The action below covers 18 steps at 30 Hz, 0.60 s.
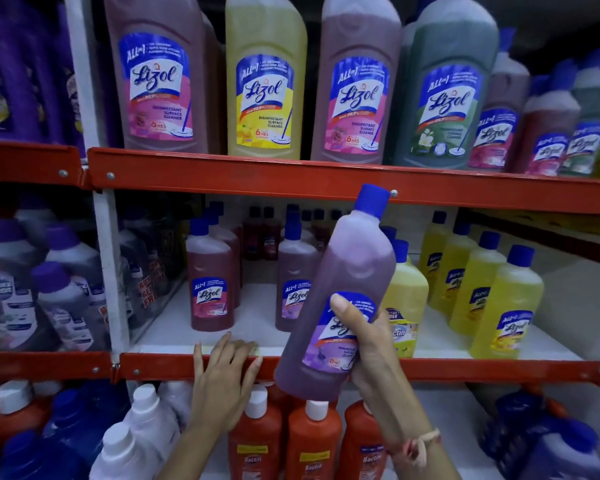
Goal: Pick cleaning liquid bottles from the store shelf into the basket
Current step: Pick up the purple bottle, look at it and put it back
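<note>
Your right hand (pixel 364 344) is clamped round the lower body of the purple bottle (pixel 340 299), thumb pressed flat across the label, fingers wrapped behind where you can't see them. The bottle is clear of the middle shelf (pixel 326 367), held out in front of its red lip, tilted with the blue cap (pixel 373 199) leaning up and right, across the red edge of the shelf above (pixel 222 174).

It looks nearly full, so expect real weight, and most of it sits above your grip: it will want to tip. The plastic is smooth and the label glossy, likely slippery, but the body is stiff enough to squeeze firmly. Holding at the label waist seems a sound choice; a hold nearer the middle would steady it more.

Your left hand (pixel 226 372) is spread open, holding nothing, fingertips resting on the red lip of the middle shelf, just left of the bottle's base.

Now the room around you. Behind the bottle stand a pinkish bottle (pixel 210 289), another purple bottle (pixel 293 285) and yellow bottles (pixel 478 282) to the right; you are already out in front of them. Directly below the base, orange bottles (pixel 312 441) with white caps stand close, nearly touching it, so bring it toward you before lowering. A dark basket (pixel 513 431) seems to sit low on the far right, partly cut off; the way there looks open.
</note>
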Each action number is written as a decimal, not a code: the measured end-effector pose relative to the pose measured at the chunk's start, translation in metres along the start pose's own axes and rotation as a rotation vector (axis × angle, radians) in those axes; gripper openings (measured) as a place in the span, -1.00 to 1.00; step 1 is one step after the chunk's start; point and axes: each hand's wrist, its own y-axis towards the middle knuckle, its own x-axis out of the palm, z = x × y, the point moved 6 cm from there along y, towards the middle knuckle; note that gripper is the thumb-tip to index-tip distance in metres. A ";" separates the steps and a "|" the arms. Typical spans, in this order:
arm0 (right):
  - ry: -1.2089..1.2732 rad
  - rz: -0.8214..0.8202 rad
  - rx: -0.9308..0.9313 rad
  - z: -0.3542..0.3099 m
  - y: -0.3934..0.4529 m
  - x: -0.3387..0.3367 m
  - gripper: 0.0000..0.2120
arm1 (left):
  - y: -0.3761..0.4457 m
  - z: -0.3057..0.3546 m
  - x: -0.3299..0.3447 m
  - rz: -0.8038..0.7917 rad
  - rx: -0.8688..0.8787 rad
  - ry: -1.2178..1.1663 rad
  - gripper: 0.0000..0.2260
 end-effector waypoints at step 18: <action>-0.183 -0.162 0.043 0.024 0.052 -0.015 -0.34 | 0.004 -0.003 0.002 -0.007 0.013 -0.025 -0.42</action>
